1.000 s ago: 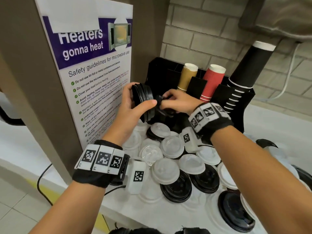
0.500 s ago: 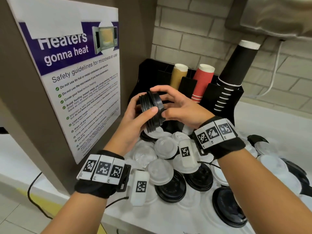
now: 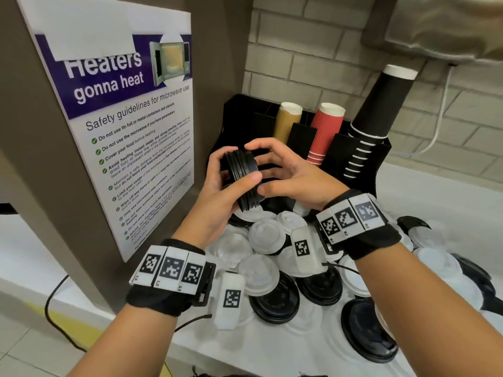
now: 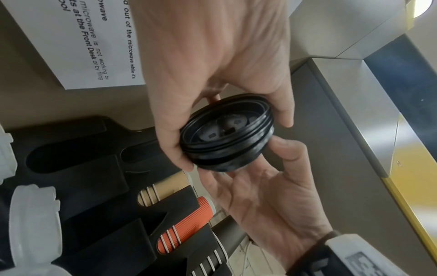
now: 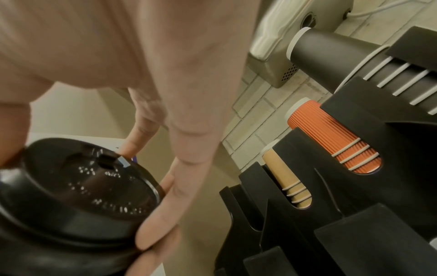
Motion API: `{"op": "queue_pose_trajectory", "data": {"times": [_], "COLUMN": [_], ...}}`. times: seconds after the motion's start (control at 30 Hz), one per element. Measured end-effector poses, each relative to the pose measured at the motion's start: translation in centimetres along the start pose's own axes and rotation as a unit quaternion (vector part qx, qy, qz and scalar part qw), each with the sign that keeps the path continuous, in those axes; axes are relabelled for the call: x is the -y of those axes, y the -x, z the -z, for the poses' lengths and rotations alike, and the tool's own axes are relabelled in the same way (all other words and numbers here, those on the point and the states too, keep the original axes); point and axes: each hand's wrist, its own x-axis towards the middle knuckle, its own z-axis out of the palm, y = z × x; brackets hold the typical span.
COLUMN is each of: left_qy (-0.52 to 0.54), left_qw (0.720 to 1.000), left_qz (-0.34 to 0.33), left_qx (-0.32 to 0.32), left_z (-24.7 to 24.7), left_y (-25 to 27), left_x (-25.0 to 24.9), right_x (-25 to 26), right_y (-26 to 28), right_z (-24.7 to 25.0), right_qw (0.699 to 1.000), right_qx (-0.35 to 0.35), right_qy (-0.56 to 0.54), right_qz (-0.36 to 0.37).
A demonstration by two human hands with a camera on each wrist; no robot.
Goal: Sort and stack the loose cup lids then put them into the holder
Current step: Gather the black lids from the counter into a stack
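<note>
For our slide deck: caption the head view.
Both hands, left hand and right hand, hold a stack of black lids above loose lids.

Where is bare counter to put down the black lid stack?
Bare white counter shows along the near edge, between the left wrist and the big black lid. Behind it, loose lids crowd up to the holder. Both hands hold the black lid stack.

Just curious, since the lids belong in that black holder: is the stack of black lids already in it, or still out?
Out. Left hand and right hand hold the stack of black lids on edge in front of the holder.
</note>
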Motion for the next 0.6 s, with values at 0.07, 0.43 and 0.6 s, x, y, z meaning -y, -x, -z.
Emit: {"op": "queue_pose_trajectory", "data": {"times": [0.07,0.43,0.6], "left_qy": [0.002,0.033,0.04], "left_qw": [1.0,0.998,0.997], "left_qz": [-0.005,-0.018,0.012], "left_qx": [-0.008,-0.044,-0.059], "left_z": [0.0,0.9,0.9], "left_y": [-0.1,-0.6,-0.4], "left_x": [0.0,-1.4,-1.3], "right_x": [-0.1,-5.4,-5.4], "right_y": [0.1,2.1,1.5], "right_z": [0.3,-5.5,-5.4], "right_qw": [1.0,0.788,0.797], "right_qx": [-0.015,0.252,0.256], "right_qy": [0.002,0.53,0.52], "right_qz": [-0.022,-0.184,-0.17]}}
